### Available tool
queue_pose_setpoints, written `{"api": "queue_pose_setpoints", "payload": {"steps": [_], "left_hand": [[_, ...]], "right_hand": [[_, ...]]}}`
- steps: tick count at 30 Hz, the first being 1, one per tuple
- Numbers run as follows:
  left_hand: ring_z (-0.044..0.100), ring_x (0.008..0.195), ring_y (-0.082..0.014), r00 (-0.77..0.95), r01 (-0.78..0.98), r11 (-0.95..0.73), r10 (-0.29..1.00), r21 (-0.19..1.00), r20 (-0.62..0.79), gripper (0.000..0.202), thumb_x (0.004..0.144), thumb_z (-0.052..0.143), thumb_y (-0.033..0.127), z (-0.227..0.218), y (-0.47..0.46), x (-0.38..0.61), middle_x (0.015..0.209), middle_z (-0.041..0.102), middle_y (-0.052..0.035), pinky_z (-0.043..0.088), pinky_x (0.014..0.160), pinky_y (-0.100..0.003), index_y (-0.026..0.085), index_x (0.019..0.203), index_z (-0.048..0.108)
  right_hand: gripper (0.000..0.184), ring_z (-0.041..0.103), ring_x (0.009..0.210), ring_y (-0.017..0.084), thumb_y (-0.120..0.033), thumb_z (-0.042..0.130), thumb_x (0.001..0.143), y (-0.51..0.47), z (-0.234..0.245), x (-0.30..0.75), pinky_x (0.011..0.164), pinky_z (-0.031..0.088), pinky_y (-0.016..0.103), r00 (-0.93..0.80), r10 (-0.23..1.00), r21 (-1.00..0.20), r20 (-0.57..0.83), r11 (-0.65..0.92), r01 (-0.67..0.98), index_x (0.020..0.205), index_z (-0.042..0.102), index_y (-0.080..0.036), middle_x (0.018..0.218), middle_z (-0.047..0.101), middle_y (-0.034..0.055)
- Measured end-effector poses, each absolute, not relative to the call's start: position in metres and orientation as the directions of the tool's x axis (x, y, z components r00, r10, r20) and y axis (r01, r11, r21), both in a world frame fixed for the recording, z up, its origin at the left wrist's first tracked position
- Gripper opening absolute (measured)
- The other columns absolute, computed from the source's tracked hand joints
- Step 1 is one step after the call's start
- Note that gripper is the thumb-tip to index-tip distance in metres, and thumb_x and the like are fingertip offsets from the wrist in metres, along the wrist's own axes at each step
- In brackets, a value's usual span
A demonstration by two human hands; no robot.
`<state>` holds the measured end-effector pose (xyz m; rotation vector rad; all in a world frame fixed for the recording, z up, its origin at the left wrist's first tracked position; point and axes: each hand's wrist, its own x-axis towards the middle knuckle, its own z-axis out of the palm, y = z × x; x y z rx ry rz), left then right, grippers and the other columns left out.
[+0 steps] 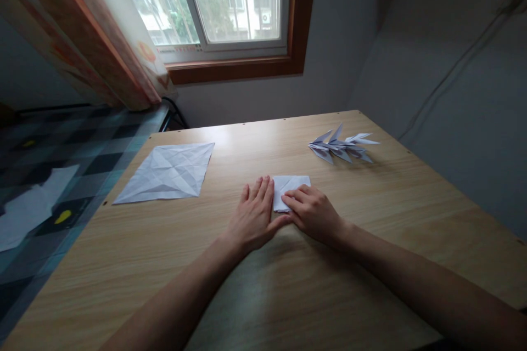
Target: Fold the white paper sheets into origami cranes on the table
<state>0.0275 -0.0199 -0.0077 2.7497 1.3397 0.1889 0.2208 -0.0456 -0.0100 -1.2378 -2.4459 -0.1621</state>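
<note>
A small folded white paper [290, 185] lies on the wooden table [370, 219] near its middle. My left hand [254, 215] rests flat beside the paper's left edge, fingers stretched out and close together, thumb reaching toward the paper. My right hand [313, 211] lies on the paper's near right part, fingers curled and pressing down on it. The paper's near edge is hidden under my hands.
A larger creased white sheet [168, 171] lies flat at the table's left. A folded spiky paper model [342, 146] sits at the far right. A bed with a checked cover [61, 175] adjoins the table's left edge. Walls and a window stand behind.
</note>
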Motion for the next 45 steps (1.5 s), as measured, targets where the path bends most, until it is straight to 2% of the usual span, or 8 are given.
{"api": "queue_pose_setpoints", "payload": {"steps": [5, 9, 12, 16, 25, 34, 39, 45], "left_hand": [[0.021, 0.148, -0.0317, 0.603, 0.794, -0.601, 0.798, 0.091, 0.005, 0.079, 0.095, 0.028, 0.065, -0.003, -0.02, 0.029, 0.158, 0.027, -0.017, 0.021, 0.118, -0.054, 0.008, 0.15, 0.032], [0.023, 0.148, -0.0298, 0.592, 0.801, -0.593, 0.805, 0.086, 0.036, 0.069, 0.098, 0.028, 0.056, -0.007, -0.02, 0.029, 0.158, 0.028, -0.013, 0.02, 0.118, -0.054, 0.011, 0.15, 0.032], [0.023, 0.148, -0.0295, 0.591, 0.801, -0.594, 0.805, 0.078, 0.051, 0.063, 0.099, 0.031, 0.048, -0.01, -0.019, 0.029, 0.158, 0.028, -0.0121, 0.019, 0.119, -0.054, 0.011, 0.151, 0.03], [0.021, 0.148, -0.0299, 0.6, 0.794, -0.602, 0.799, 0.082, 0.053, 0.064, 0.096, 0.038, 0.041, -0.012, -0.019, 0.028, 0.159, 0.027, -0.013, 0.019, 0.119, -0.055, 0.012, 0.152, 0.026], [0.024, 0.147, -0.032, 0.605, 0.789, -0.606, 0.795, 0.102, 0.049, 0.063, 0.096, 0.037, 0.046, -0.007, -0.018, 0.025, 0.157, 0.031, -0.0156, 0.021, 0.117, -0.056, 0.012, 0.148, 0.034], [0.023, 0.147, -0.032, 0.601, 0.794, -0.598, 0.799, 0.107, 0.001, 0.063, 0.095, 0.039, 0.045, 0.0, -0.019, 0.026, 0.157, 0.03, -0.016, 0.02, 0.117, -0.056, 0.011, 0.148, 0.035], [0.022, 0.148, -0.032, 0.611, 0.785, -0.608, 0.791, 0.115, 0.012, 0.064, 0.094, 0.04, 0.046, 0.0, -0.018, 0.023, 0.157, 0.031, -0.0153, 0.02, 0.118, -0.056, 0.012, 0.148, 0.035], [0.017, 0.149, -0.0319, 0.644, 0.739, -0.652, 0.757, 0.167, 0.105, 0.077, 0.093, 0.044, 0.052, -0.002, -0.017, 0.019, 0.161, 0.017, -0.0189, 0.021, 0.117, -0.055, 0.013, 0.154, 0.017]], "right_hand": [[0.025, 0.061, 0.095, 0.025, -0.028, 0.05, 0.095, -0.047, -0.004, 0.224, 0.087, 0.05, 0.041, -0.538, 0.745, -0.278, 0.395, 0.655, 0.703, 0.108, 0.067, -0.015, 0.106, 0.071, 0.0115], [0.038, 0.057, 0.119, 0.026, -0.027, 0.044, 0.097, -0.037, -0.008, 0.228, 0.103, 0.046, 0.044, -0.479, 0.752, -0.403, 0.453, 0.652, 0.642, 0.13, 0.055, -0.013, 0.129, 0.062, 0.015], [0.057, 0.039, 0.139, 0.03, -0.035, 0.047, 0.096, -0.027, -0.016, 0.224, 0.113, 0.037, 0.051, -0.536, 0.737, -0.366, 0.411, 0.672, 0.643, 0.146, 0.036, -0.009, 0.148, 0.045, 0.0207], [0.069, 0.026, 0.146, 0.03, -0.039, 0.045, 0.097, -0.02, -0.025, 0.218, 0.117, 0.03, 0.05, -0.603, 0.74, -0.352, 0.298, 0.672, 0.651, 0.151, 0.024, -0.003, 0.154, 0.032, 0.0246], [0.068, 0.028, 0.145, 0.031, -0.049, 0.041, 0.098, -0.023, -0.025, 0.236, 0.117, 0.028, 0.052, -0.591, 0.788, -0.188, 0.172, 0.615, 0.766, 0.149, 0.033, -0.005, 0.154, 0.03, 0.0232], [0.078, 0.027, 0.146, 0.032, -0.058, 0.042, 0.094, -0.029, -0.028, 0.269, 0.118, 0.025, 0.052, -0.551, 0.825, -0.17, 0.126, 0.565, 0.807, 0.149, 0.032, -0.004, 0.155, 0.03, 0.0229], [0.089, 0.027, 0.146, 0.033, -0.069, 0.043, 0.088, -0.03, -0.028, 0.278, 0.117, 0.025, 0.054, -0.442, 0.864, -0.363, 0.241, 0.502, 0.785, 0.151, 0.03, -0.008, 0.154, 0.032, 0.0243], [0.073, 0.038, 0.14, 0.031, -0.059, 0.044, 0.093, -0.03, -0.024, 0.273, 0.115, 0.031, 0.053, -0.33, 0.891, -0.609, 0.31, 0.453, 0.651, 0.149, 0.033, -0.014, 0.15, 0.041, 0.0199]]}}
